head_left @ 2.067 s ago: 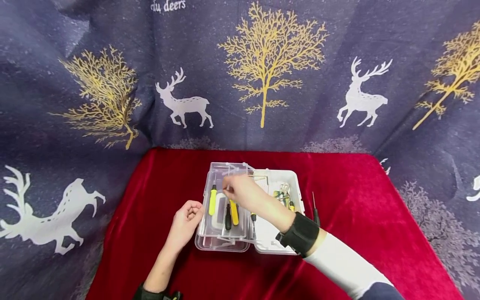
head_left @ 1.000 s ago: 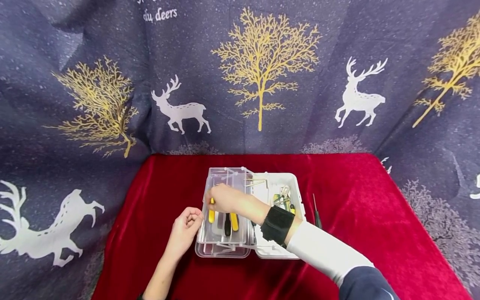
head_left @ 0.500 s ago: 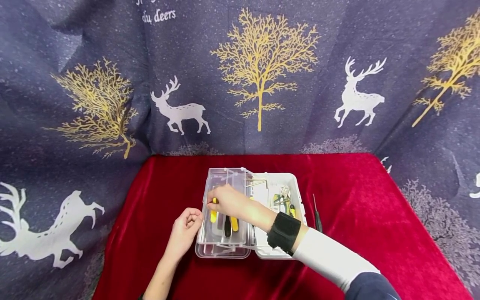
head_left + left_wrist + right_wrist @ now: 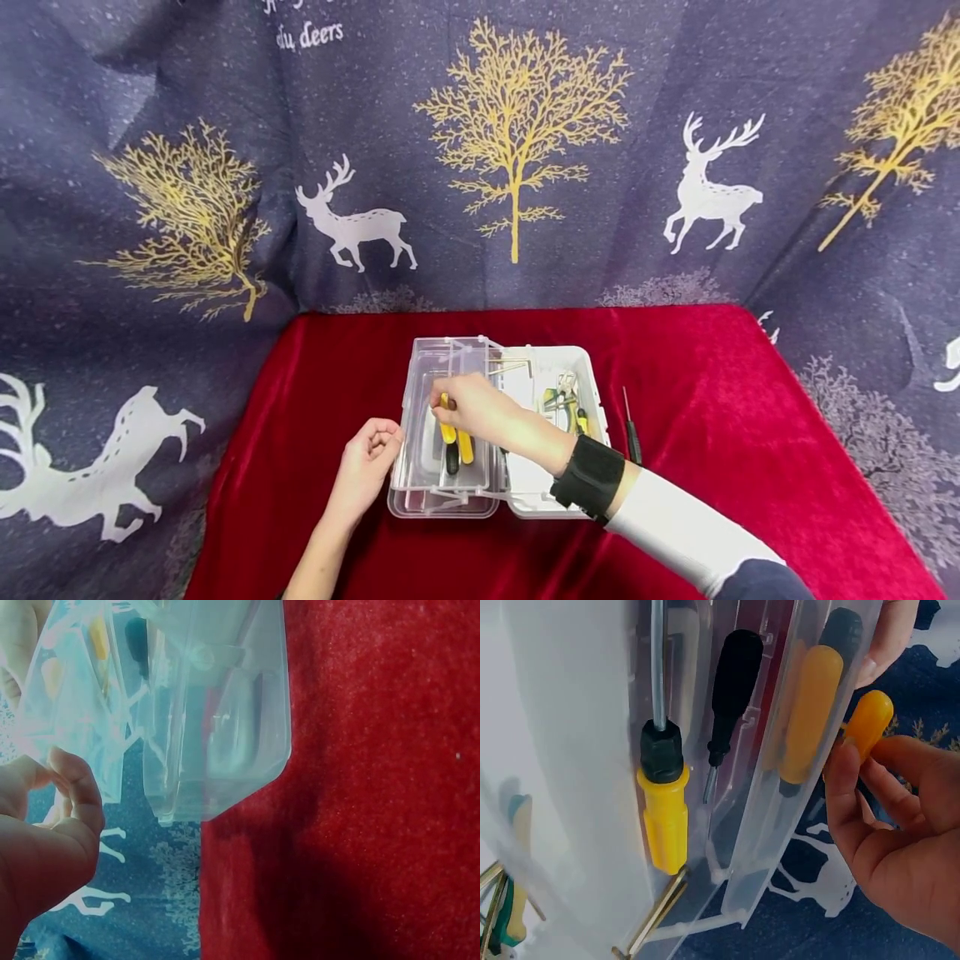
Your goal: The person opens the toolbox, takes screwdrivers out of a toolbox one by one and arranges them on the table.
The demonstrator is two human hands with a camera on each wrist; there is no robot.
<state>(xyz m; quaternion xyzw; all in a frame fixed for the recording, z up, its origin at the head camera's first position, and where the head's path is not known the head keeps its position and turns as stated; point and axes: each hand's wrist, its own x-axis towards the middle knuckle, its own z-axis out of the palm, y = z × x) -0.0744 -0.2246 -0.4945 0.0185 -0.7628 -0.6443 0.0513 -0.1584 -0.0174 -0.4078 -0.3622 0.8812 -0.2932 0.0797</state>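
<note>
My right hand is over the clear upper tray of an opened toolbox. It pinches the yellow handle of a screwdriver between thumb and fingers; the shaft is hidden. Beneath it in the tray lie a black-handled screwdriver and another yellow-handled tool. At the tray's left edge, my left hand has curled fingers, and in the left wrist view thumb and fingertip pinch the rim. A yellow-and-black screwdriver shows close up in the right wrist view.
The white toolbox base on the right holds pliers and brass-coloured hex keys. A black-handled screwdriver lies on the red cloth to its right. A patterned curtain hangs behind.
My right hand moved left, took hold of the yellow-handled screwdriver at the tray's left side, and carried it rightward beside the other handles. My left hand stayed at the tray edge.
</note>
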